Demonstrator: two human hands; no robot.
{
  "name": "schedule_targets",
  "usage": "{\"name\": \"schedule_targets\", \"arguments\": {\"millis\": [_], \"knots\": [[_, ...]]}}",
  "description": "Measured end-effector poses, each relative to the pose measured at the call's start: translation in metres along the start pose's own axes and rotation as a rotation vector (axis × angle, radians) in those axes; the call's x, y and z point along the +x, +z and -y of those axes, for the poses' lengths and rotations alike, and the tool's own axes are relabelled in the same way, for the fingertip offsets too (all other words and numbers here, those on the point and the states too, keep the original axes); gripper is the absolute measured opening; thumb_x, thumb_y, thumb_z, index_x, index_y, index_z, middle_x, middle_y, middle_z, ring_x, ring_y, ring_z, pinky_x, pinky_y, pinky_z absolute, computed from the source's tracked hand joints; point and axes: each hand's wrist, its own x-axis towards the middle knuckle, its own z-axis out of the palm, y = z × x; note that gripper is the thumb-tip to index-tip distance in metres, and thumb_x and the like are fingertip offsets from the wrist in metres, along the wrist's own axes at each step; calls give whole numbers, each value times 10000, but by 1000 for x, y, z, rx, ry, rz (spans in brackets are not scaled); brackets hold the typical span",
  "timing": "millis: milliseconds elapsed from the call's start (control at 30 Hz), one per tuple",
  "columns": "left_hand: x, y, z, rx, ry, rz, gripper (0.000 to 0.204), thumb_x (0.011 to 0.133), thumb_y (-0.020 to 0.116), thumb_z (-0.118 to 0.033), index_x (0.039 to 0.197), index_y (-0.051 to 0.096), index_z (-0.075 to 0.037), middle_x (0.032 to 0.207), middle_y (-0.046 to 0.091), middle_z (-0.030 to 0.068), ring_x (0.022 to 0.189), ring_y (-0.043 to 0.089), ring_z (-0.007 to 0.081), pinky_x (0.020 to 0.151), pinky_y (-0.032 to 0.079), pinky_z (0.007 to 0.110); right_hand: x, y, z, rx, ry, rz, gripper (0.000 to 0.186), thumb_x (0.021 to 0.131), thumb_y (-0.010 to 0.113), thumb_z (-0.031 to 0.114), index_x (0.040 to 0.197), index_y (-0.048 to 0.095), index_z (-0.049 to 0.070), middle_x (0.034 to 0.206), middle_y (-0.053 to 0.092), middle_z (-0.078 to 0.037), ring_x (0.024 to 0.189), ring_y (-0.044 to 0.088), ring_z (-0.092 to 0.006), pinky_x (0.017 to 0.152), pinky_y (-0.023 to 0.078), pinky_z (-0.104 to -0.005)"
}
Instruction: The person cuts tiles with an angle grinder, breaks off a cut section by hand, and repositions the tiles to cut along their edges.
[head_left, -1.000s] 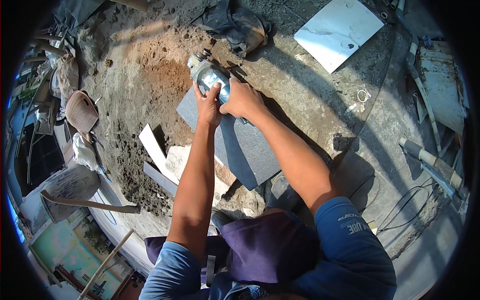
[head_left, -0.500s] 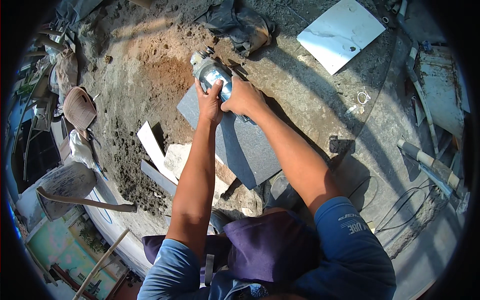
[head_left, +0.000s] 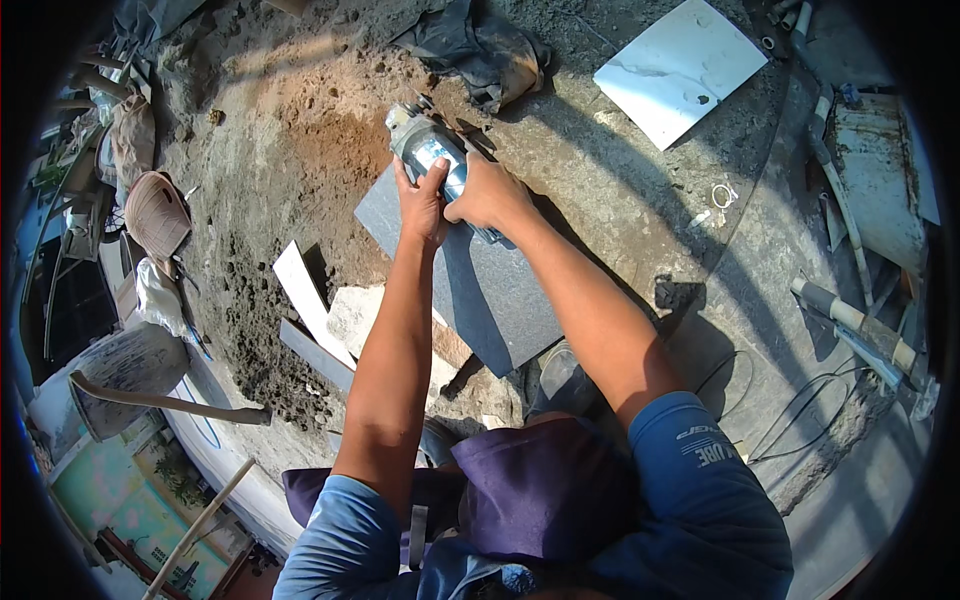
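Both hands grip an angle grinder (head_left: 430, 143) with a dark, shiny body and a metal head pointing away from me. My left hand (head_left: 421, 205) is closed round its left side, thumb on top. On the right side, my right hand (head_left: 488, 193) wraps the body. The tool is at the far end of a dark grey tile (head_left: 505, 305), and shade from my arm falls across that tile. Whether the disc touches the tile is hidden. Under the tile's near left side lies a pale broken block (head_left: 357, 315).
White strips (head_left: 312, 300) lie left of my left forearm. A white tile (head_left: 682, 70) is at the far right, a crumpled dark sheet (head_left: 480, 55) beyond the grinder. A woven hat (head_left: 157, 212) and a wooden-handled tool (head_left: 170, 402) are at left; pipes (head_left: 845, 315) and a cable (head_left: 800, 415) at right.
The grinder and both hands have shifted very slightly to the right. My grip looks the same, and the grey tile stays in place.
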Motion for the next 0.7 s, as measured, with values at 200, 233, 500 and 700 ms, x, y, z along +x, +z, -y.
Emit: {"name": "schedule_targets", "arguments": {"millis": [200, 233, 500, 700], "knots": [[-12, 13, 1, 61, -29, -26, 914, 921, 779, -141, 1604, 171, -160, 1340, 583, 146, 1192, 617, 273, 978, 553, 449, -4, 1, -7, 3, 9, -18, 715, 643, 816, 242, 1269, 563, 5, 1248, 690, -252, 1180, 673, -394, 1009, 550, -447], [-14, 13, 1, 63, -32, -43, 917, 921, 779, -139, 1605, 168, -161, 1333, 588, 144, 1185, 621, 270, 977, 553, 445, -5, 2, -7, 2, 9, -19, 715, 642, 815, 242, 1267, 562, 3, 1249, 689, -254, 1182, 671, -394, 1009, 550, -446], [-18, 7, 6, -11, -16, -12, 1165, 892, 803, -72, 1658, -68, -179, 1213, 636, 165, 1014, 665, 233, 840, 580, 403, -15, 3, -9, 2, 14, -25, 712, 633, 817, 241, 1250, 561, -5, 1236, 693, -259, 1175, 675, -395, 1009, 551, -440], [-26, 11, 11, -7, -37, -27, 1173, 889, 805, -72, 1658, -76, -176, 1235, 622, 182, 1026, 662, 240, 846, 580, 401, -20, 6, -17, -1, 21, -32, 706, 637, 815, 239, 1249, 559, -2, 1211, 704, -256, 1153, 687, -397, 1007, 552, -440]]}}
